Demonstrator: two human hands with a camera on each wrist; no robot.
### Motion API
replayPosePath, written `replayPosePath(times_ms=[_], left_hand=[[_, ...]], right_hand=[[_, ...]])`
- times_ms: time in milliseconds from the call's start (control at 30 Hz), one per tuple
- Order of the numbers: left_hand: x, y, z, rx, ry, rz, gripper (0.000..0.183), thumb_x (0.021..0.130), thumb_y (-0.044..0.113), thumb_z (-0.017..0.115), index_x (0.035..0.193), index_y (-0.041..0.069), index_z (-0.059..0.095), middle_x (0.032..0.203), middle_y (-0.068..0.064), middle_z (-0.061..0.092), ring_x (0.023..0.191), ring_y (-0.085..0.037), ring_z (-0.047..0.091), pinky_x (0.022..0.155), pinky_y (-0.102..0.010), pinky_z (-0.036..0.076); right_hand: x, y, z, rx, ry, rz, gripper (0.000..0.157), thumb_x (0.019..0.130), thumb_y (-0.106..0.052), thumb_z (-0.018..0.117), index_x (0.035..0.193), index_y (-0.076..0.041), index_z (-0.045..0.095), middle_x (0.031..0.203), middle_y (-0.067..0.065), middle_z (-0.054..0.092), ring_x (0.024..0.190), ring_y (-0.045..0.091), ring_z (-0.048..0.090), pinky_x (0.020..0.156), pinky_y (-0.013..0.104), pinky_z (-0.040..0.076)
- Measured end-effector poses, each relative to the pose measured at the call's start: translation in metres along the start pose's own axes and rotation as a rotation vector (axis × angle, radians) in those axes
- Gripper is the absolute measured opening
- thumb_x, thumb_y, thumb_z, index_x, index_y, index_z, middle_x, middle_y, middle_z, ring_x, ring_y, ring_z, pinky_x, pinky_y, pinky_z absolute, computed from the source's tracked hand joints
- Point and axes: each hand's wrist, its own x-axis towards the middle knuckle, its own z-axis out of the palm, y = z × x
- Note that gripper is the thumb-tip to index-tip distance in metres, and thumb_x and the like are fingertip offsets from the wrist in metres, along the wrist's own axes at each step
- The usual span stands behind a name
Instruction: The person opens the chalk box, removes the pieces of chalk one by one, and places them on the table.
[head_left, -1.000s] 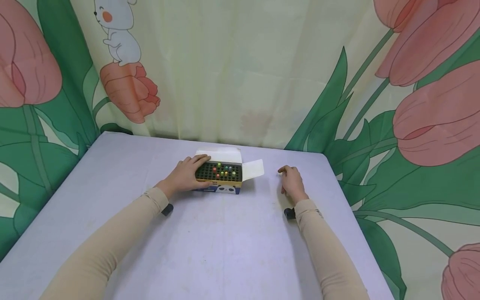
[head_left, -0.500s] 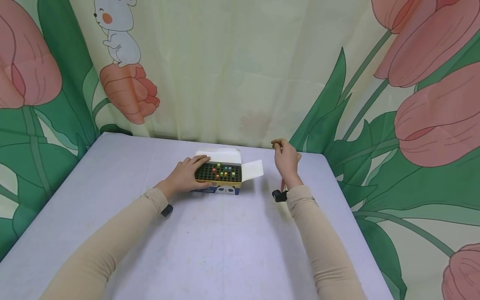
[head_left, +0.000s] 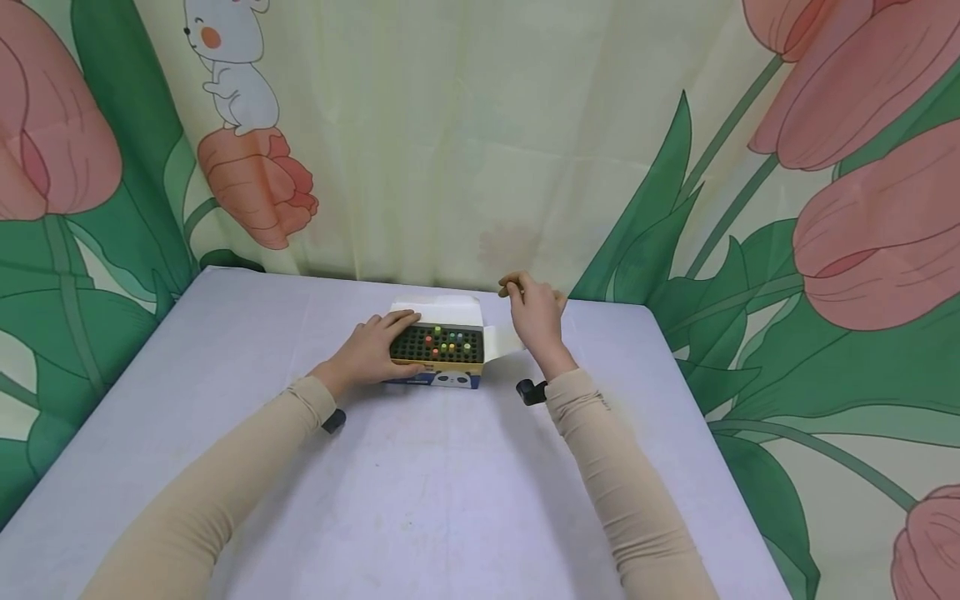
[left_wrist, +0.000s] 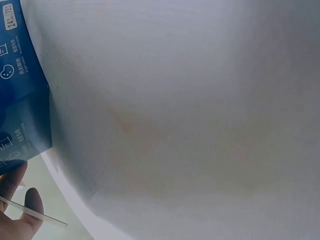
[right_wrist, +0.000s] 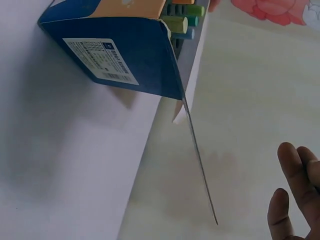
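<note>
A blue and yellow cardboard box point(head_left: 453, 380) with a panda print stands on the table, its white back flap point(head_left: 457, 312) and right side flap point(head_left: 499, 343) folded out. Its top is a black tray point(head_left: 407, 345) full of holes, and several coloured round sticks point(right_wrist: 176, 24) poke up from the right part. My left hand point(head_left: 367, 348) grips the box's left end, thumb along the front and fingers over the top. Over the right flap hovers my right hand point(head_left: 537, 318), fingers loosely bent. In the right wrist view a gap shows between its thumb and fingers.
A white cloth covers the table point(head_left: 420, 492). Behind it hangs a curtain point(head_left: 465, 167) printed with tulips and a rabbit. A small black wrist camera point(head_left: 529, 392) sits under the right sleeve.
My right hand has risen from the table's right side and swung left toward the box, now overlapping its side flap. The left hand and the box have stayed put.
</note>
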Motion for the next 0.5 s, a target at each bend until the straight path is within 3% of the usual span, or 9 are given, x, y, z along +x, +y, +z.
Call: replayPosePath(times_ms=[233,500], left_hand=[[-0.001,0.001,0.0,-0.003,0.005,-0.002,0.104,0.082,0.073,0.071,0.164,0.025,0.031,0.166,-0.005,0.034,0.135,-0.038,0.046,0.102,-0.062,0.039],[0.001,0.0,0.001,0.001,-0.003,-0.024,0.105,0.08,0.075,0.071,0.164,0.026,0.03,0.166,-0.004,0.034,0.133,-0.036,0.046,0.102,-0.06,0.039]], right_hand=[[-0.007,-0.002,0.012,-0.104,-0.142,-0.072,0.023,0.11,-0.027,0.052,0.115,-0.024,0.074,0.104,-0.006,0.078,0.11,0.027,0.062,0.112,0.058,0.023],[-0.017,-0.008,0.026,-0.288,-0.304,-0.128,0.022,0.105,-0.038,0.06,0.116,-0.029,0.076,0.108,-0.007,0.078,0.111,0.028,0.059,0.116,0.056,0.023]])
